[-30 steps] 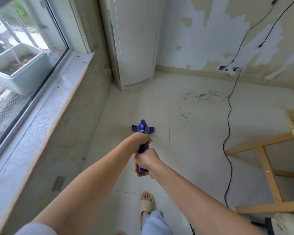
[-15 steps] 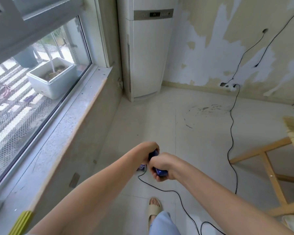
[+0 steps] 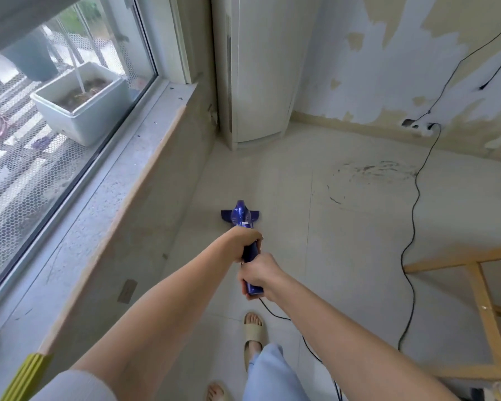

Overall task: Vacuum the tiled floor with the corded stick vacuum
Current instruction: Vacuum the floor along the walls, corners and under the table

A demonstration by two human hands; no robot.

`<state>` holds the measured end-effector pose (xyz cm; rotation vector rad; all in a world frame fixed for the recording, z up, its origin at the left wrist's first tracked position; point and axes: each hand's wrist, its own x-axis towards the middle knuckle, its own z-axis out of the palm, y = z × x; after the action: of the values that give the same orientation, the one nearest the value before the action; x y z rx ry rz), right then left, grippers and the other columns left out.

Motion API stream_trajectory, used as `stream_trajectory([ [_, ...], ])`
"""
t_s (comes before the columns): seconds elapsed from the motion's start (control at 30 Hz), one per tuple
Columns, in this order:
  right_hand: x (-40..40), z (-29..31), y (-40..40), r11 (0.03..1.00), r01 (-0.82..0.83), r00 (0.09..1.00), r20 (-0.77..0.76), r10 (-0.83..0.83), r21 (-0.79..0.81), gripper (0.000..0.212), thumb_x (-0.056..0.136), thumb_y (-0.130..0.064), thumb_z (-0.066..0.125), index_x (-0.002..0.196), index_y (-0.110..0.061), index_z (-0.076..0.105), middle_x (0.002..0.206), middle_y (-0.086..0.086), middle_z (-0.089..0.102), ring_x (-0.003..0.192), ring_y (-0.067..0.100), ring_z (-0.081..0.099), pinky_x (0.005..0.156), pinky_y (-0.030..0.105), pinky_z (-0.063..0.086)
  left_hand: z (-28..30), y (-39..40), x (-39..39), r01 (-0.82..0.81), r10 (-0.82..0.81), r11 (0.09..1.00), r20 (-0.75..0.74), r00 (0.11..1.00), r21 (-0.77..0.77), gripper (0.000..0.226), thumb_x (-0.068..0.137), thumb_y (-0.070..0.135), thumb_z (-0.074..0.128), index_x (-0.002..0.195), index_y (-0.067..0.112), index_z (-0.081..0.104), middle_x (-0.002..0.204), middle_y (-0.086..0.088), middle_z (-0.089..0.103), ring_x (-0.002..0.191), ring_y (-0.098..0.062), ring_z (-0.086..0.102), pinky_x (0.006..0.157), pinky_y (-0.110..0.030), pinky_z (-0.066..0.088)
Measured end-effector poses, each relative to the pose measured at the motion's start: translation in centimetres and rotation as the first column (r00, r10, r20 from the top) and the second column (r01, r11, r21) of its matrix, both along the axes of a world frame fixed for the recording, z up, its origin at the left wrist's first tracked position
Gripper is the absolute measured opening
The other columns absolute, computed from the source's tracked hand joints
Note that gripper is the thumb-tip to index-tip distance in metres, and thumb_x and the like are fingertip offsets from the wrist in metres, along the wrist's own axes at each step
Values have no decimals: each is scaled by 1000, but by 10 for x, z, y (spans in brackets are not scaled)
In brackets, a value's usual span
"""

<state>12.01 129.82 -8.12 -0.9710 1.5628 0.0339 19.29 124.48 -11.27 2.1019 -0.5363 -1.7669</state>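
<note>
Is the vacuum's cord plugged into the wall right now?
Seemingly plugged in: the black cord runs across the tiled floor up to the white wall socket. The plug itself is too small to confirm.

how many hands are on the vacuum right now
2. The left hand grips the blue vacuum handle farther from the body; the right hand grips its near end, by the cord.

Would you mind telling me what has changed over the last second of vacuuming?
The blue vacuum was drawn back toward the person half a second ago, then pushed forward again along the tiled floor beside the window wall. The left hand and right hand kept gripping its handle throughout.
</note>
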Motion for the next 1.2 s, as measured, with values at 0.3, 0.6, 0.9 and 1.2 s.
stream_trajectory([
  [0.3, 10, -41, -125, 996, -81, 995, -56, 79, -44, 29, 71, 5, 42, 91, 6, 63, 43, 7, 54, 30, 17, 49, 46, 26, 52, -23, -118, 9, -72, 73, 997, 43, 996, -33, 24, 86, 3, 51, 62, 7, 48, 59, -9, 50, 51, -20, 47, 53, -23, 39],
  [0.6, 8, -77, -203, 993, -116, 989, -99, 112, -36, 26, 74, 2, 42, 94, -1, 58, 55, 7, 56, 36, 18, 51, 50, 26, 50, -50, -193, 7, -115, 116, 993, 26, 993, -34, 23, 88, 5, 51, 65, 6, 47, 59, -8, 50, 48, -18, 48, 45, -21, 39],
  [0.9, 22, -84, -209, 992, -106, 990, -97, 100, -64, 21, 78, 2, 43, 97, -3, 50, 65, 10, 57, 39, 20, 50, 47, 25, 48, -52, -197, 24, -149, 149, 988, -5, 989, -45, 21, 90, 5, 52, 69, 6, 48, 63, -8, 51, 53, -18, 49, 50, -24, 43],
  [1.2, 13, -65, -166, 994, -108, 993, -46, 106, -30, 22, 79, 5, 45, 98, -3, 52, 71, 10, 53, 44, 18, 48, 37, 20, 44, -36, -150, 20, -161, 159, 986, -35, 987, -50, 3, 90, 5, 49, 88, 3, 50, 65, -9, 52, 52, -18, 49, 45, -24, 42],
])
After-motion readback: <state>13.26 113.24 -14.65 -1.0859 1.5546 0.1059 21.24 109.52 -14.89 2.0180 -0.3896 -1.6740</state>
